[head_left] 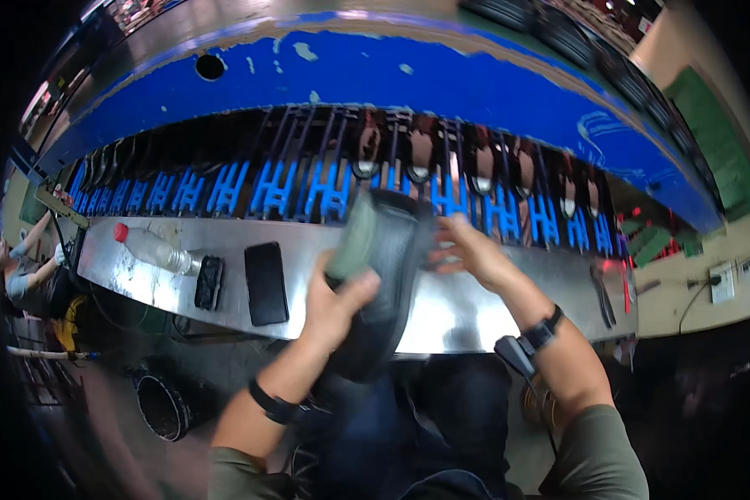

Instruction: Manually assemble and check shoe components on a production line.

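**Dark shoe held up in the left hand**

A dark shoe (392, 262), blurred, is held over the near part of the metal surface (446, 321), its lower end in front of the person's lap. A pale green piece (357, 237) lies along its left side.

The left hand (337, 302) grips the shoe from the left, thumb across its face. The right hand (475, 252) is just beside the shoe's right edge, fingers loosely bent and parted; blur hides whether the tips touch it. Each forearm wears a black band.

Left of the shoe, on the surface, lie a phone (266, 283), a small black item (209, 282) beside it, and a clear bottle (163, 252) on its side, red cap pointing left. A hand tool (602, 296) lies near the right end.

Behind the surface stands a row of blue racks (332, 193), with more shoes among them, under a chipped blue beam (375, 73). A dark bucket (163, 408) stands on the floor at lower left; another person (25, 271) shows at the far left.
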Action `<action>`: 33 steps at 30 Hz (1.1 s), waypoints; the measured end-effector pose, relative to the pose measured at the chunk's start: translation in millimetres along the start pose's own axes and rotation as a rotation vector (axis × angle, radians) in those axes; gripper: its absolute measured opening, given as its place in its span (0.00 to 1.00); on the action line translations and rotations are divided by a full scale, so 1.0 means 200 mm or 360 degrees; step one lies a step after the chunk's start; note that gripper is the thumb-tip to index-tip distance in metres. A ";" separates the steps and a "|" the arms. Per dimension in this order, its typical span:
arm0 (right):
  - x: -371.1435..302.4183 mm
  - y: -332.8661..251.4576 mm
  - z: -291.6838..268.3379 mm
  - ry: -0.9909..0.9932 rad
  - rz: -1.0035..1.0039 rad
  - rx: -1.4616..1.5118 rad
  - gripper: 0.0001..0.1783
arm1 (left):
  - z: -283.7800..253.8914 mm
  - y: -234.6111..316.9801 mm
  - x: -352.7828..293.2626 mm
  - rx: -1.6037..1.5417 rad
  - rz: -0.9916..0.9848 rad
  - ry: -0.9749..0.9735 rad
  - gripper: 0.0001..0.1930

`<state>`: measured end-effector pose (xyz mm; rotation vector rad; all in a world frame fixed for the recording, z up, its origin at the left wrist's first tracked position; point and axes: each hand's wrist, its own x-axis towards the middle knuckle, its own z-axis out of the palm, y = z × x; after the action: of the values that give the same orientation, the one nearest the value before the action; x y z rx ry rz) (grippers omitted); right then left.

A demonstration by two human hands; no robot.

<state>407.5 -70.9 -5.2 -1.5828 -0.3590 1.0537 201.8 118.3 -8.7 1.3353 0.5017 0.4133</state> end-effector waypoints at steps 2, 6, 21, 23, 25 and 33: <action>0.51 0.01 0.06 0.0174 -0.0081 -0.0722 0.44 | -0.16 0.16 0.46 0.0080 -0.0012 0.0329 0.26; 1.30 0.05 0.33 0.1062 -0.0421 -0.1541 0.38 | -0.64 0.17 1.22 0.0820 0.0316 0.0658 0.32; -0.26 0.42 -0.24 -0.0049 -0.0228 0.0830 0.41 | -0.01 0.31 0.64 0.2026 0.0851 -0.0816 0.30; -0.69 0.55 -0.29 0.0289 -0.0395 0.0118 0.40 | 0.32 0.57 0.38 0.1760 0.1547 -0.1132 0.25; -0.96 0.72 -0.33 0.0777 -0.0584 -0.0767 0.36 | 0.63 0.88 0.30 0.1574 0.2131 -0.1247 0.22; -1.18 0.97 -0.15 0.1531 -0.0809 -0.1297 0.45 | 1.06 1.51 0.64 0.2503 0.1721 -0.0488 0.16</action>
<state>241.6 -318.7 -79.9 -2.3223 -0.4992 -0.3647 427.3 74.7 307.3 3.1332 -0.3891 0.6915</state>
